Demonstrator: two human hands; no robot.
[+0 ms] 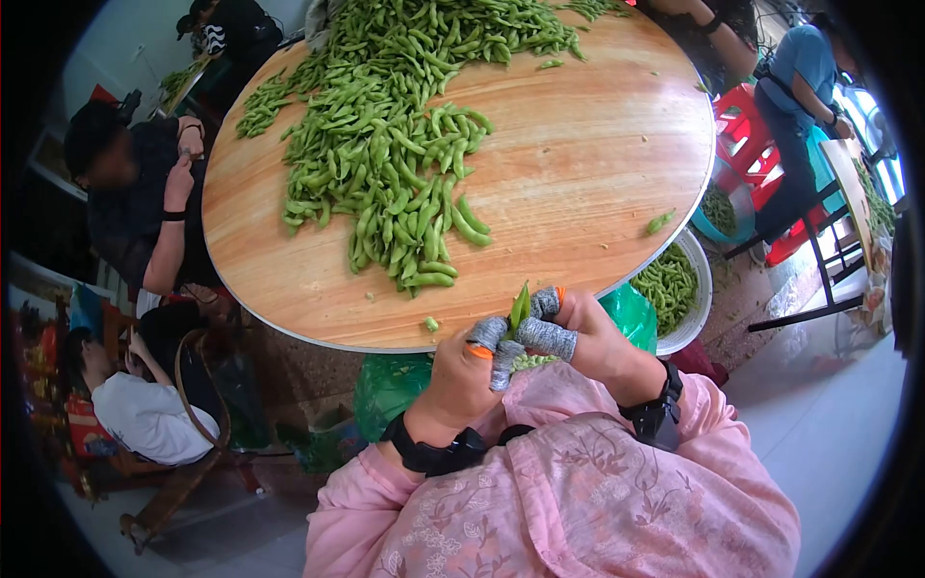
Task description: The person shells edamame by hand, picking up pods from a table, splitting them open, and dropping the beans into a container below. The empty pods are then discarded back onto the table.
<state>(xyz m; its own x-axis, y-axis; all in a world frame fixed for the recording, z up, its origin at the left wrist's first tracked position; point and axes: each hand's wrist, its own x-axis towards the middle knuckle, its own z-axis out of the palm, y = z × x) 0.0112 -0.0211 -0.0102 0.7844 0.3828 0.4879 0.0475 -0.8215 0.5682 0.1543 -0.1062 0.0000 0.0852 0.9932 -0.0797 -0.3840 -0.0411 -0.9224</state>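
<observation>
A green soybean pod (520,306) stands upright between my two hands at the table's near edge. My left hand (461,371) is closed, its grey-wrapped thumb and finger pinching the pod from the left. From the other side my right hand (590,337) grips it too, with similar grey wraps and an orange band. Just below the fingers, pale shelled beans (533,362) show in part. A green plastic bag (390,385) spreads beneath my hands. Ahead of them a large heap of soybean pods (395,164) covers the left and far part of the wooden table (568,183).
A white basket (706,289) full of pods stands low at the right, near a blue basin (718,231). Red plastic stools (742,130) are beyond. Several people sit around, one at the table's left (135,193). A small pod (660,223) lies near the right edge.
</observation>
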